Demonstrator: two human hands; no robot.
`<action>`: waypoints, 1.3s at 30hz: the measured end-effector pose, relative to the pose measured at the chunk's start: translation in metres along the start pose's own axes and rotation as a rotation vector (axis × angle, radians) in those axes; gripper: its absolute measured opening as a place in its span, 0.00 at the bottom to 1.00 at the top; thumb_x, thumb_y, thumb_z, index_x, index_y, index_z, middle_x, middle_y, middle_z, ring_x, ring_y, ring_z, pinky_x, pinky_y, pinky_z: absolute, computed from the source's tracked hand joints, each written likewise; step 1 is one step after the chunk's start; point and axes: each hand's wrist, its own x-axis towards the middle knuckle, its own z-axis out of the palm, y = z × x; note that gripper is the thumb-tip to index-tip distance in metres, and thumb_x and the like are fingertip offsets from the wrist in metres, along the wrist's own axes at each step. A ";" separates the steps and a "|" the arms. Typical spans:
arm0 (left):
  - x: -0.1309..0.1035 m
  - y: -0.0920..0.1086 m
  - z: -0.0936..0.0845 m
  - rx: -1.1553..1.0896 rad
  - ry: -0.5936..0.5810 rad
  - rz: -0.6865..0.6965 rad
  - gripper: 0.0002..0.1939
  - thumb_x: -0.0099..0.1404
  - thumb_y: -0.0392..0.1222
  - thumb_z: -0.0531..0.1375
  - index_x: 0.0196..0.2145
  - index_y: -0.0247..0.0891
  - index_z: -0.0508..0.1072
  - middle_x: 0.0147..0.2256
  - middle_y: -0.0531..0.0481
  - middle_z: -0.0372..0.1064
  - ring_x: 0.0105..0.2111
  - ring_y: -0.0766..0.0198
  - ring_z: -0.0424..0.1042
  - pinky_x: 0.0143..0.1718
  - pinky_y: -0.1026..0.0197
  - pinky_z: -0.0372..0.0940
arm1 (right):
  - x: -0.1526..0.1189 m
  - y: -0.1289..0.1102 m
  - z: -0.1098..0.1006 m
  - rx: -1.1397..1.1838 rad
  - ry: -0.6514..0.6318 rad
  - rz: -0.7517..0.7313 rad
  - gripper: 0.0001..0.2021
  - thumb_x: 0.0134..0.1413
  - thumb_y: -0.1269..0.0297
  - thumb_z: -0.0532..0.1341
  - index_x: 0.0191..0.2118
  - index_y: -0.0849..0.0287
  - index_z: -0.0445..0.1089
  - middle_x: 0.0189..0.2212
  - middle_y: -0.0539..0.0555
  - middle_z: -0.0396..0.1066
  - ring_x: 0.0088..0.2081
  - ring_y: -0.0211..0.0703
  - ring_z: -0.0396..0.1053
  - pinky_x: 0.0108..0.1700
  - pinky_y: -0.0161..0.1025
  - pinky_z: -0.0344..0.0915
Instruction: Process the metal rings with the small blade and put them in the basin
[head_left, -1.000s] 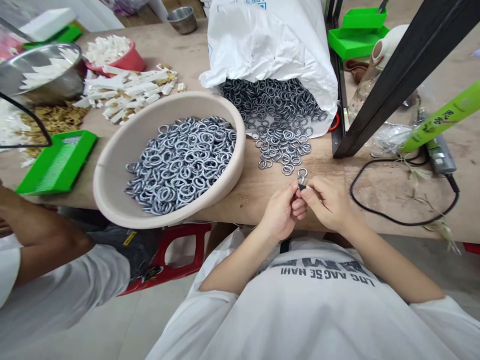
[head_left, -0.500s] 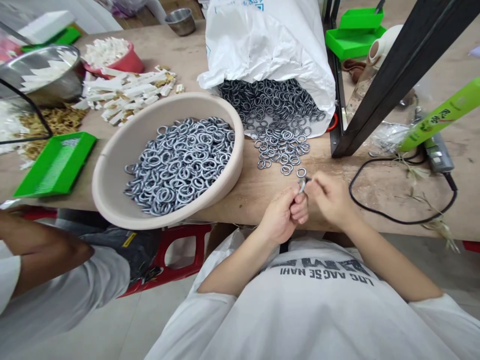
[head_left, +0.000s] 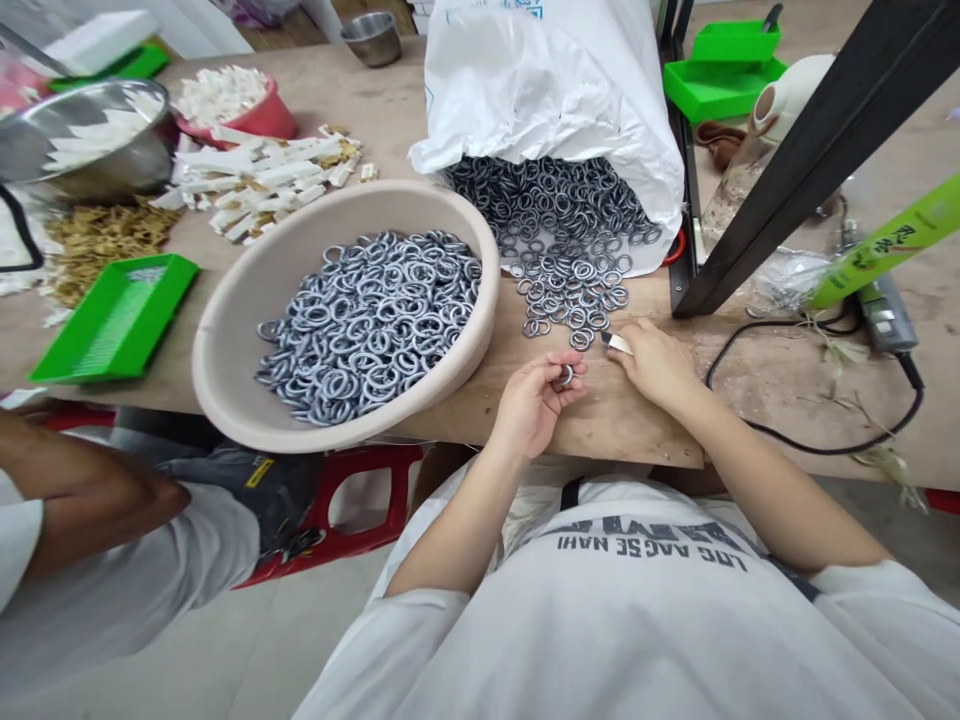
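Note:
My left hand (head_left: 534, 405) holds a small grey ring (head_left: 567, 375) between thumb and fingers, above the table's front edge. To its right, my right hand (head_left: 656, 362) grips a small blade-like tool (head_left: 619, 344) with a pale body and a dark tip. The tip points at loose grey rings (head_left: 576, 290) spilled from a white sack (head_left: 547, 90). More rings fill a large beige basin (head_left: 225, 400) left of my hands.
A black metal post (head_left: 780, 160) rises at the right, near a black cable (head_left: 825, 447) and a green package (head_left: 892, 245). At the left are a green tray (head_left: 97, 335), white strips (head_left: 262, 185) and a person's arm (head_left: 90, 490).
My hands have moved apart. The left, with the ring, has gone left and opened slightly; the right, with the tool, now rests by the loose rings.

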 end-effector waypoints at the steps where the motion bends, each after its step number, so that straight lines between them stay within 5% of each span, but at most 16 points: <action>1: 0.002 -0.003 0.000 0.016 0.012 0.009 0.11 0.60 0.41 0.62 0.39 0.32 0.76 0.36 0.47 0.73 0.29 0.69 0.71 0.37 0.63 0.69 | -0.001 -0.001 -0.001 0.087 0.009 -0.001 0.12 0.63 0.57 0.58 0.42 0.59 0.72 0.43 0.60 0.71 0.39 0.50 0.69 0.37 0.41 0.59; 6: 0.005 -0.021 0.016 0.391 0.009 0.282 0.14 0.66 0.52 0.61 0.37 0.37 0.73 0.34 0.51 0.67 0.31 0.69 0.64 0.35 0.65 0.62 | -0.020 -0.020 -0.018 0.963 -0.195 0.050 0.19 0.63 0.46 0.56 0.34 0.58 0.68 0.23 0.46 0.59 0.22 0.35 0.53 0.25 0.35 0.50; 9: 0.003 -0.026 0.026 0.545 -0.031 0.395 0.18 0.68 0.55 0.58 0.31 0.37 0.69 0.29 0.52 0.62 0.32 0.68 0.61 0.35 0.65 0.58 | -0.035 -0.034 -0.024 1.182 -0.215 0.127 0.21 0.59 0.42 0.59 0.31 0.57 0.65 0.21 0.44 0.54 0.20 0.32 0.48 0.22 0.34 0.47; 14: -0.002 -0.029 0.040 0.333 -0.025 0.234 0.25 0.66 0.62 0.57 0.25 0.37 0.63 0.23 0.56 0.54 0.23 0.70 0.53 0.24 0.66 0.51 | -0.044 -0.040 -0.021 1.100 0.049 0.027 0.17 0.56 0.49 0.66 0.44 0.55 0.68 0.35 0.50 0.70 0.34 0.39 0.67 0.36 0.36 0.64; 20: -0.010 -0.025 0.051 0.125 -0.036 0.097 0.26 0.65 0.61 0.58 0.22 0.37 0.59 0.20 0.57 0.51 0.18 0.74 0.48 0.18 0.68 0.43 | -0.039 -0.026 -0.025 0.953 0.131 -0.024 0.18 0.64 0.47 0.57 0.34 0.57 0.68 0.27 0.49 0.67 0.31 0.39 0.65 0.34 0.37 0.61; 27: -0.009 -0.022 0.054 0.011 0.035 0.080 0.25 0.62 0.58 0.63 0.22 0.37 0.58 0.19 0.60 0.47 0.17 0.75 0.45 0.17 0.70 0.42 | -0.061 -0.034 -0.041 0.561 0.055 -0.273 0.15 0.68 0.55 0.54 0.34 0.57 0.70 0.29 0.52 0.71 0.32 0.40 0.67 0.35 0.38 0.57; 31: -0.014 -0.024 0.056 0.037 0.005 0.072 0.26 0.61 0.59 0.64 0.22 0.37 0.58 0.18 0.60 0.48 0.16 0.76 0.45 0.17 0.69 0.44 | -0.059 -0.030 -0.039 0.509 0.017 -0.241 0.18 0.68 0.53 0.53 0.30 0.57 0.69 0.27 0.51 0.70 0.30 0.40 0.66 0.33 0.37 0.55; 35: -0.022 -0.023 0.048 0.103 -0.108 0.060 0.28 0.63 0.62 0.61 0.21 0.36 0.60 0.19 0.58 0.51 0.16 0.75 0.50 0.19 0.68 0.49 | -0.035 -0.011 -0.028 0.471 0.043 -0.032 0.23 0.69 0.48 0.48 0.29 0.57 0.68 0.24 0.51 0.69 0.28 0.42 0.66 0.32 0.37 0.55; 39: -0.021 -0.016 0.026 0.081 -0.032 0.103 0.24 0.63 0.58 0.63 0.24 0.35 0.66 0.21 0.55 0.60 0.17 0.75 0.55 0.21 0.67 0.54 | -0.001 -0.008 -0.016 0.249 0.049 -0.053 0.18 0.66 0.48 0.53 0.42 0.55 0.72 0.35 0.54 0.76 0.37 0.48 0.71 0.35 0.39 0.57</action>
